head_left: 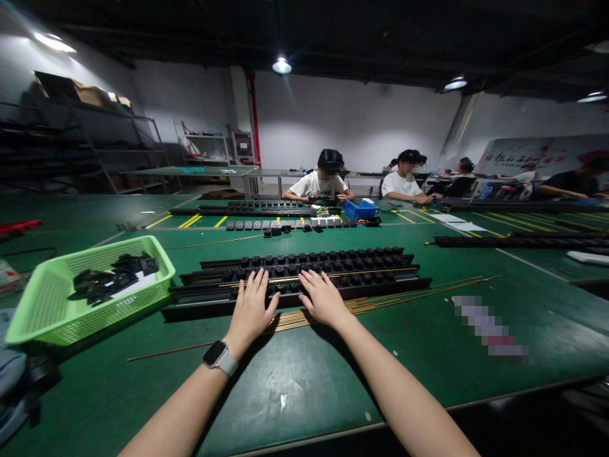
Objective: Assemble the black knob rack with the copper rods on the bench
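Long black strips [333,273] studded with socket parts lie side by side across the green table [295,381]. My left hand [251,309], a watch on its wrist, rests with fingers stretched flat on the nearest strip. My right hand [323,298] lies flat beside it, fingers spread over the same strip. Neither hand grips anything. Thin copper rods [404,295] lie along the strips' near edge, running under my hands and out to the right.
A light-green basket [52,304] with several black parts stands at the left. More black strips and a blue bin [360,209] lie further back. Several seated people work at the far tables. Shelving lines the left wall.
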`<state>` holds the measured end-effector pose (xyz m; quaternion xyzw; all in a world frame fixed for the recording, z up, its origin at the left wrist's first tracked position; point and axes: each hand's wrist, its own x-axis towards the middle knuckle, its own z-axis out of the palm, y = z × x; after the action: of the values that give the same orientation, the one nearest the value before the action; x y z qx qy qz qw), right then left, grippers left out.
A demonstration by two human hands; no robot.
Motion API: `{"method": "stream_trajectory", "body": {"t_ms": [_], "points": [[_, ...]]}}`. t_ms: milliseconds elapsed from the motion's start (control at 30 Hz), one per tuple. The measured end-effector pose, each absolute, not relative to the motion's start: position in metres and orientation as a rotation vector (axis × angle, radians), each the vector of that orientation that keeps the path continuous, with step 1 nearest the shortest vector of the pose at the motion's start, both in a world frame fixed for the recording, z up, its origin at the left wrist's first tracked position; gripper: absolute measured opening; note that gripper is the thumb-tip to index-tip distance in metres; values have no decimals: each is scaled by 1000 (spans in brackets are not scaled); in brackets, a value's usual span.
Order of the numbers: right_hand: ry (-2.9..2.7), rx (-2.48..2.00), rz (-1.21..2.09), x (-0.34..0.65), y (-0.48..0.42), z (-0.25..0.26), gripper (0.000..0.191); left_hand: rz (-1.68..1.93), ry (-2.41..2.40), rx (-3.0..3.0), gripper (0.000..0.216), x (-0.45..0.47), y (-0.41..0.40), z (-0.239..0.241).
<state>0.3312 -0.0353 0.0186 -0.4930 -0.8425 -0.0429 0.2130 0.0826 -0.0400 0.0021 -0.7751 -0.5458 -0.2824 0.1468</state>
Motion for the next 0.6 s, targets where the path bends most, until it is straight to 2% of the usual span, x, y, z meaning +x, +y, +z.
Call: {"method": "stream_trajectory", "body": {"t_ms": [600], "points": [[-2286,-1395,-145,321,-36,24,57,-744,-1526,-2297,64,96,-47,0]]}}
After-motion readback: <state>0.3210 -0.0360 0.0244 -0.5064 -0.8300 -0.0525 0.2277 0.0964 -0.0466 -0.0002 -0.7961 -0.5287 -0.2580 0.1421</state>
